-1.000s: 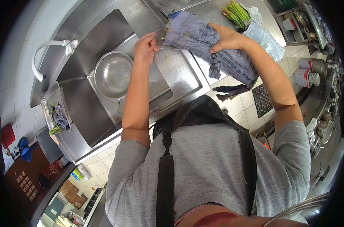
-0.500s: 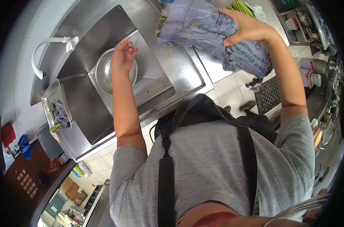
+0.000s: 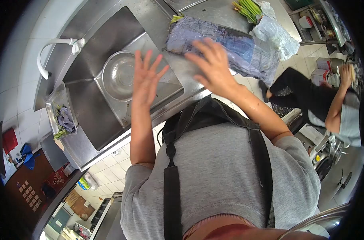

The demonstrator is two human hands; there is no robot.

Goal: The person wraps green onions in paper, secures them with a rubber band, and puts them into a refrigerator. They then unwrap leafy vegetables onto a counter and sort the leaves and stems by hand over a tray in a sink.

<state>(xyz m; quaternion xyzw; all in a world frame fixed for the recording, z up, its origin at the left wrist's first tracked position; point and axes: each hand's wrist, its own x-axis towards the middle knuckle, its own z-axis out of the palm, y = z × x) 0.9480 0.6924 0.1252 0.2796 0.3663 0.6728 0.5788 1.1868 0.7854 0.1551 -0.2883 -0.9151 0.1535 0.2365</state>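
In the head view, the person's left hand [image 3: 146,78] is hovering above the sink [image 3: 90,48], its fingers spreading wide and gripping nothing. The metal bowl [image 3: 118,76] is sitting in the sink, overlapping that hand's outer side from this angle. The right hand [image 3: 216,70] is also opening out with fingers apart. It is reaching over the near side of the paper-wrapped bundle [image 3: 244,46]; whether its fingertips are touching the wrapping, one cannot tell.

The bundle is apparently resting on the steel table [image 3: 185,70], lying just beyond the right hand. Its stalk tips [image 3: 176,19] are poking out ahead and to that hand's left, while its other end is pointing right, showing over the floor tiles. Further beyond, more green stalks [image 3: 248,11] are lying beside crinkled wrapping [image 3: 276,36]. Well to the left hand's left, a tray [image 3: 68,100] is holding scraps.

Both hands appear to be working loose of any grip. Lifting the bundle would be calling for fingers closing around its body, with support under its length. Another person [image 3: 306,90] is standing off to the right.
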